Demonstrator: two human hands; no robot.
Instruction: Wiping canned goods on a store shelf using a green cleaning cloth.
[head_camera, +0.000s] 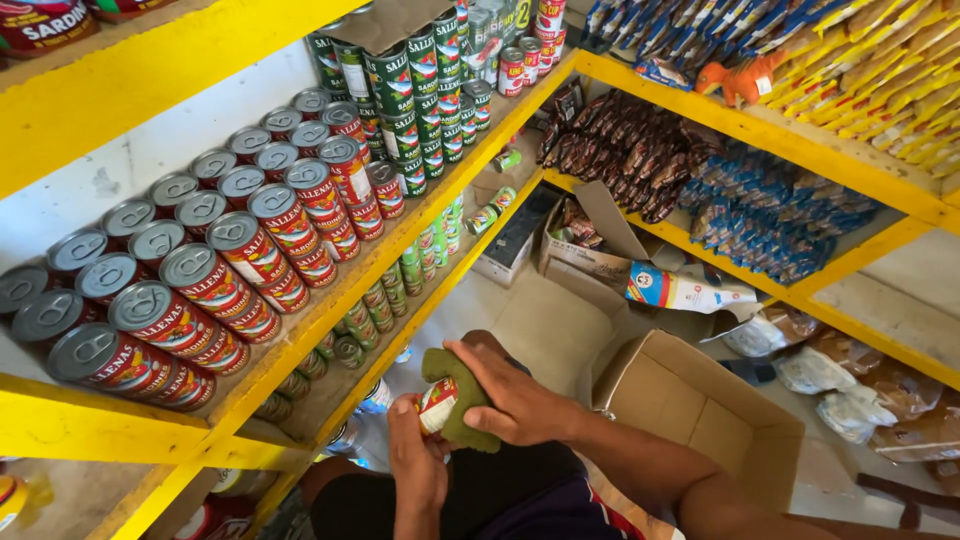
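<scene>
My left hand (418, 458) grips a small tin can (437, 403) with a red and white label, low in the middle of the view. My right hand (515, 395) presses a green cloth (462, 399) over the can's top and side. Both hands are held above my lap, just right of the yellow shelf unit (300, 330). Stacked red-labelled cans (250, 255) fill the shelf level nearest to my hands.
Green-labelled cans (420, 90) stand further along the shelf, with more cans on the lower levels. An open cardboard box (700, 410) sits on the floor to my right. A second yellow shelf (760, 130) at the right holds dark and blue snack packets and bags.
</scene>
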